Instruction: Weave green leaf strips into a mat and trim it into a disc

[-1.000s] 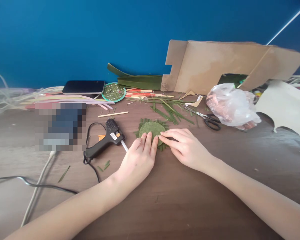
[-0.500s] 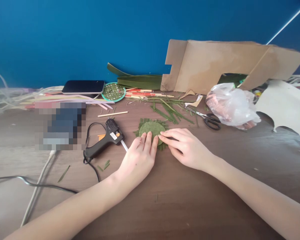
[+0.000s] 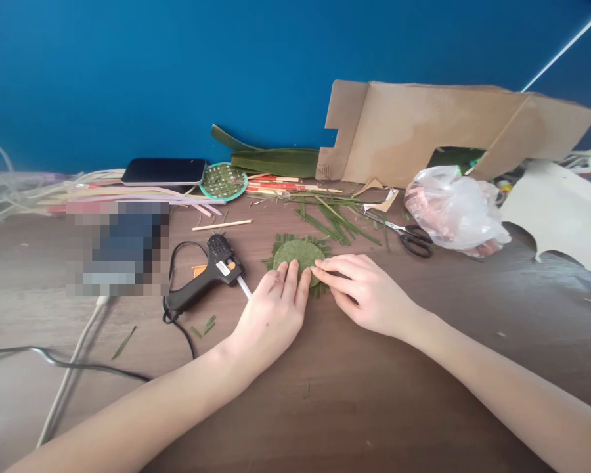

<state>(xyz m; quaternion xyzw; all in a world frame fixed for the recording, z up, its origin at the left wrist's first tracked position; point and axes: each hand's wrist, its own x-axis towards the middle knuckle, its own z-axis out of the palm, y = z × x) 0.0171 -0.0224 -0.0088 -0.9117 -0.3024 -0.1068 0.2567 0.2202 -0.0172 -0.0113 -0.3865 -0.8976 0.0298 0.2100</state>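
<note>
A round green disc [image 3: 299, 251] with a fringe of cut leaf strips lies flat on the brown table, in the middle of the head view. The fingers of my left hand [image 3: 276, 299] are stretched out, their tips resting on the disc's near side. At the disc's right edge, my right hand [image 3: 362, 286] has its thumb and fingers drawn together, touching the rim; my own fingers hide what lies between the tips. Left of my left hand is a black glue gun [image 3: 207, 276] with a white glue stick in its back.
Black-handled scissors [image 3: 416, 240] and a plastic bag [image 3: 456, 210] lie to the right. Leaf strips [image 3: 339, 220], a woven green disc [image 3: 224, 180] and a phone [image 3: 163, 171] are at the back. Folded cardboard [image 3: 408, 128] leans on the blue wall. Cables [image 3: 73, 361] cross the left side.
Both hands keep almost the same place on the green disc. The view has shifted very slightly; nothing was taken up or let go.
</note>
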